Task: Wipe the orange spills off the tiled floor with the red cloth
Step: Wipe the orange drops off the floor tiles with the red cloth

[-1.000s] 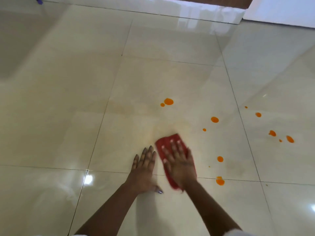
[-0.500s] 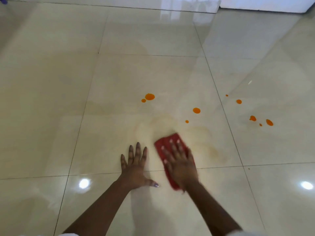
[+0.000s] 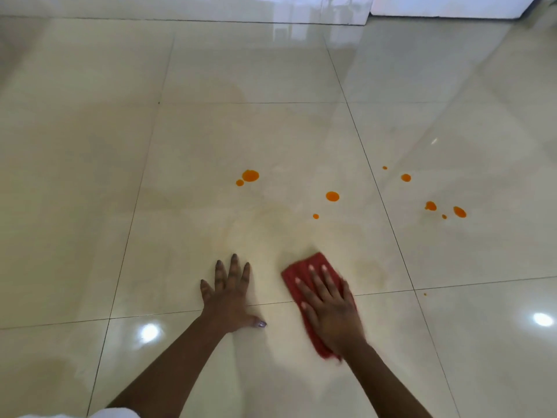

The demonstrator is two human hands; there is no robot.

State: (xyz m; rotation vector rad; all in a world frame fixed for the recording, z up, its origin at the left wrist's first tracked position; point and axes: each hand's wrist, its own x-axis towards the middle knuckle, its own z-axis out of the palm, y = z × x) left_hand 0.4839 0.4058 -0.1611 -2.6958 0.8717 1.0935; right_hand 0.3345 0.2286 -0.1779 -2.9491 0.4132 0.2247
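My right hand [image 3: 330,309] presses flat on the red cloth [image 3: 297,277], which lies on the glossy cream tiled floor [image 3: 90,176] across a grout line. My left hand [image 3: 230,297] rests flat on the floor beside it, fingers spread, holding nothing. Orange spills dot the tiles further away: a large drop with a small one [image 3: 250,175], a round drop [image 3: 332,196], a tiny one [image 3: 315,216], and a cluster to the right [image 3: 459,211]. A faint yellowish smear [image 3: 370,270] lies right of the cloth.
A white skirting edge [image 3: 331,21] and a white wall base [image 3: 452,7] bound the floor at the back. Bright light reflections [image 3: 542,319] glare on the near tiles. A tiny orange speck [image 3: 425,294] sits by the right grout line.
The drops near the cloth's right side have gone, leaving a faint smear. My right hand and the cloth have slid to the right. The view has shifted as my head moved.
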